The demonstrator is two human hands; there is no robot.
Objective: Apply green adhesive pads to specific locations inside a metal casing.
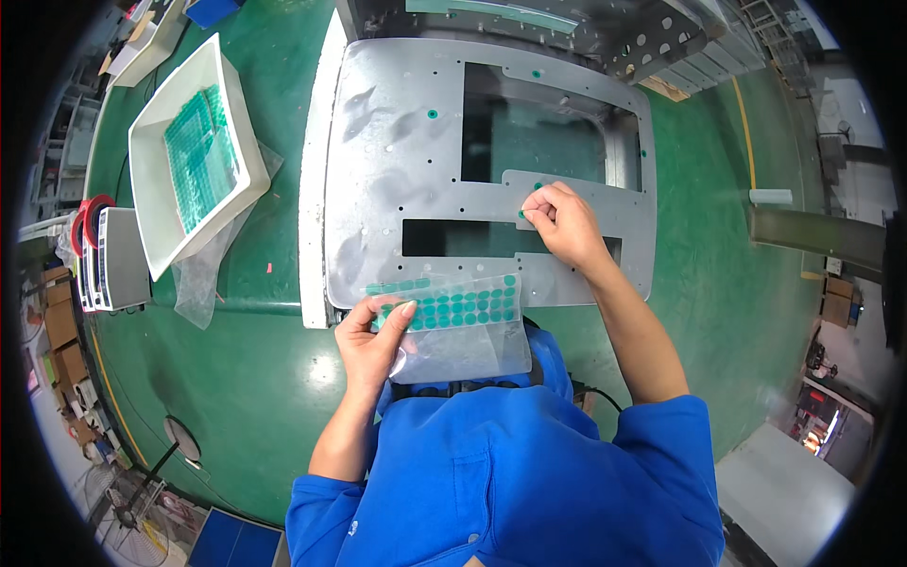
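Observation:
A clear sheet with rows of round green stickers [463, 307] is pinched between the thumb and fingers of my left hand [371, 342], in front of my body. My right hand [567, 225] is closed in a pinch over the grey metal panel [373, 180], close to the strip between its two cut-outs. A small green sticker [521, 214] shows at those fingertips; the exact contact with the panel is hard to see. Other green dots sit on the panel, one at the upper left [433, 114] and one near the top edge [537, 74]. One more lies just beyond my right fingers.
To the left, a white plastic bin [248, 175] holds green sticker sheets [201, 156] on a green surface, with clear plastic film [203, 283] beside it. Red tape rolls [92, 222] are near the bin. A large metal housing [605, 42] rises behind the panel.

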